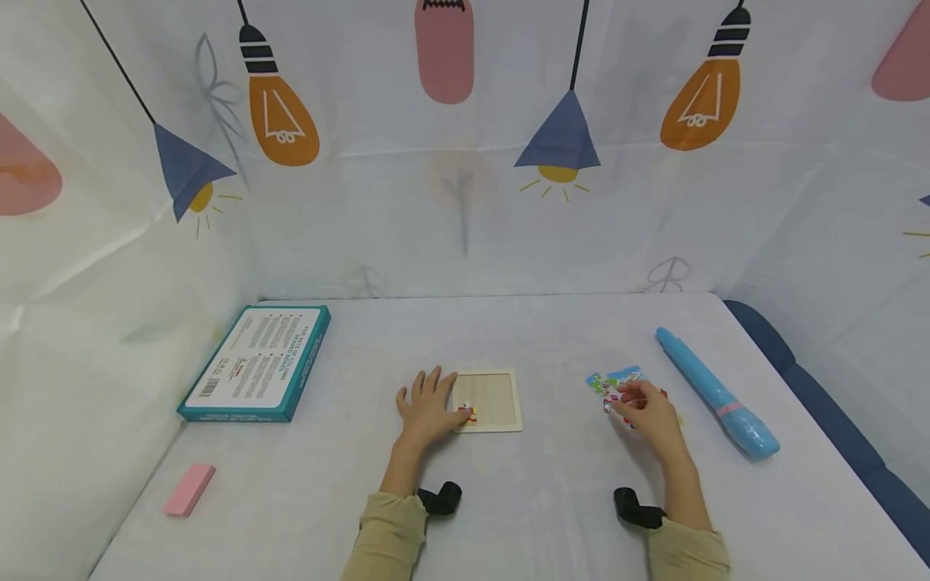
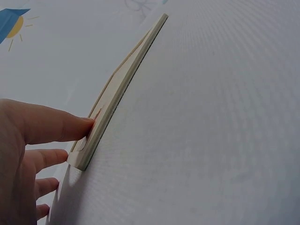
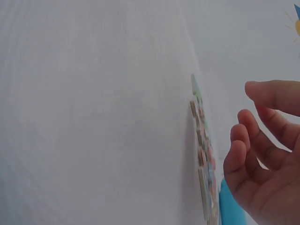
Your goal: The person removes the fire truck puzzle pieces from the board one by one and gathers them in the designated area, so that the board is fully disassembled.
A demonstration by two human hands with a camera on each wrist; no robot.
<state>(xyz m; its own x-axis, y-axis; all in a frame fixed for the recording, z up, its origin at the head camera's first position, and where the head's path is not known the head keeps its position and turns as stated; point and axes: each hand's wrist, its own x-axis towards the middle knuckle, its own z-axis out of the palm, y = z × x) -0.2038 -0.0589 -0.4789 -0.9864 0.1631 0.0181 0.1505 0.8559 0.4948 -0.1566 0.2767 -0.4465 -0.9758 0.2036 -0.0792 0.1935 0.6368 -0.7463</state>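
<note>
A square wooden puzzle tray (image 1: pixel 497 395) lies flat near the middle of the table. In its lower left corner sits a small red-and-yellow puzzle piece (image 1: pixel 470 410). My left hand (image 1: pixel 427 413) has its fingers spread at the tray's left side, the thumb resting on that piece. The left wrist view shows the thumb (image 2: pixel 70 127) over the tray's raised rim (image 2: pixel 117 96). To the right lies a patch of colourful loose puzzle pieces (image 1: pixel 609 387). My right hand (image 1: pixel 654 415) hovers over them, fingers loosely curled; the right wrist view shows nothing between thumb and fingers, apart from the pieces (image 3: pixel 201 150).
A teal-edged white box (image 1: pixel 247 363) lies at the back left, and a pink block (image 1: pixel 190 490) nearer the front left. Right of the pieces is a long light blue object (image 1: pixel 715 395) with a pink band. A dark blue seat (image 1: pixel 835 420) borders the table's right edge.
</note>
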